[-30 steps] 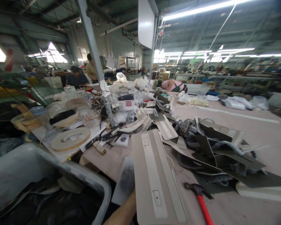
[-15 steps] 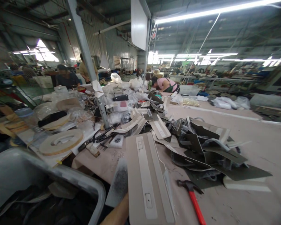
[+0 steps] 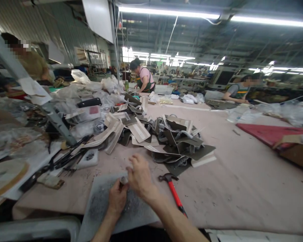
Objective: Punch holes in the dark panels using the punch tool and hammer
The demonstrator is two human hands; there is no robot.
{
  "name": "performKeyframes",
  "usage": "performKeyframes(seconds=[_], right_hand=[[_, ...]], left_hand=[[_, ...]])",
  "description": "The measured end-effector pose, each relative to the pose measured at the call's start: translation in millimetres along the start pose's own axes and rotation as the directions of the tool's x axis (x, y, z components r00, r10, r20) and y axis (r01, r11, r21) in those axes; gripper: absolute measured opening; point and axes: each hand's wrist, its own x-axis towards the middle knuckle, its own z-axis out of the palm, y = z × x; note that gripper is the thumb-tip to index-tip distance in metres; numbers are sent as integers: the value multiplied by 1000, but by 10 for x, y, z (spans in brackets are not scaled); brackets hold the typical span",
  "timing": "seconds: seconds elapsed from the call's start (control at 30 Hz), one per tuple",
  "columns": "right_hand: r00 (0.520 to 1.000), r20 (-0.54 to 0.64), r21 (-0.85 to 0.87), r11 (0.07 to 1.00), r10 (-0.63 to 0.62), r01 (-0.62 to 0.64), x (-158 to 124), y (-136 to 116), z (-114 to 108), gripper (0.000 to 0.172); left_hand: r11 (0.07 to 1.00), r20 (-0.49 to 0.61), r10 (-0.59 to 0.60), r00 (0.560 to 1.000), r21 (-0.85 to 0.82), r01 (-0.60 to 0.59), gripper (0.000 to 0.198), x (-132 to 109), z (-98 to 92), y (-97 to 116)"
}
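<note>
My left hand [image 3: 116, 199] is closed around a small, short metal piece [image 3: 123, 180] with a round, shiny top, held over a worn grey board [image 3: 98, 201]. Its lower part is hidden by my fingers. Just to the right and slightly higher, my right hand [image 3: 141, 174] hovers with bent fingers somewhat apart and a little blurred; nothing shows in it. Right of that hand lies a claw hammer [image 3: 175, 194] with a red handle, on the covered table. Beyond both hands is a heap of beige and dark flat panels [image 3: 176, 137].
On the left are pliers-like tools [image 3: 68, 156], a white foam block [image 3: 88, 159], plastic bags [image 3: 73, 101] and a slanted metal post [image 3: 58, 124]. A red sheet [image 3: 265, 132] lies at right. A co-worker [image 3: 145, 79] bends over the far side; others are farther off.
The long beige panel in front of me is gone from the foreground, and the board beneath shows. Both hands are now over it. My view has turned right.
</note>
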Motion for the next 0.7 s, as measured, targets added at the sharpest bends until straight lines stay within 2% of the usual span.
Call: performKeyframes(seconds=[0.03,0.1,0.2,0.27,0.3,0.37,0.43,0.47,0.53,0.57,0.63,0.7], right_hand=[[999,2,-155,987,37,-36,124,263,-137,33],[991,37,-415,904,127,-101,321,763,-368,39],[973,63,-492,855,220,-161,472,1314,-581,25],[965,98,-481,860,244,-169,512,1494,-661,13],[963,112,-471,866,246,-166,521,1523,-694,12],[965,114,-436,885,235,-164,511,1466,-757,16],[970,101,-383,909,221,-168,436,1283,-809,23],[972,101,-294,940,212,-175,362,1162,-823,26],[969,130,39,975,210,-217,127,904,-806,28],[961,165,242,935,222,-258,-35,787,-766,28],[922,276,525,761,273,-382,-422,609,-614,27],[855,383,559,650,349,-516,-831,531,-396,29]], left_hand=[[997,40,-60,997,-49,62,31,-10,-6,-2],[981,90,-149,985,-111,159,34,-23,-10,7],[966,96,-204,974,-141,216,38,-22,-1,11],[963,94,-211,973,-152,223,37,-19,6,-3],[961,95,-213,972,-159,226,36,-19,10,-11],[958,98,-217,971,-172,231,34,-23,19,-21],[950,106,-226,968,-194,243,31,-28,29,-16],[945,107,-235,966,-210,253,31,-30,32,-9],[926,107,-265,958,-250,283,29,-35,26,3],[911,102,-288,952,-275,306,29,-39,12,5],[871,61,-359,931,-337,358,29,-47,-55,-3],[832,-13,-431,902,-393,392,29,-48,-173,-19]])
